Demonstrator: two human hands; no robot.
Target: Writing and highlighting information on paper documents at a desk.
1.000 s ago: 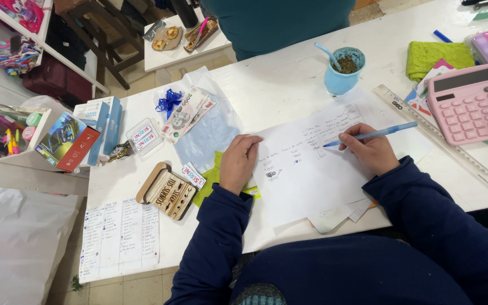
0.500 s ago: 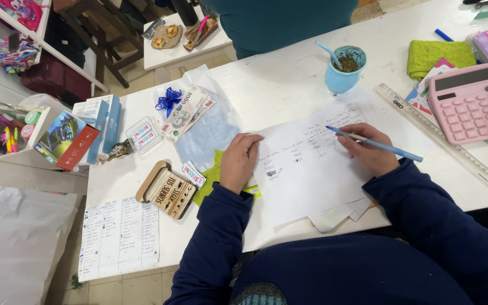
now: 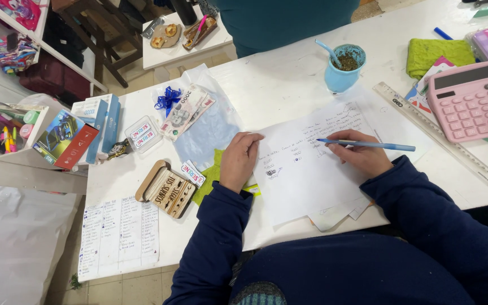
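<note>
On the paper, right hand grips a blue pen.

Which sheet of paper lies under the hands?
The white handwritten sheet in front of the person, under both hands; the printed list sheet hangs untouched over the table's left edge.

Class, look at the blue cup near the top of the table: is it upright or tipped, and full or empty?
Upright and nearly full: the blue cup stands on its base, dark green-brown matter reaching its rim, a light blue straw leaning out.

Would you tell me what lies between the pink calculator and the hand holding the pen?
In the head view, a clear plastic ruler lies slantwise on the white table between the pink calculator and the right hand.
</note>
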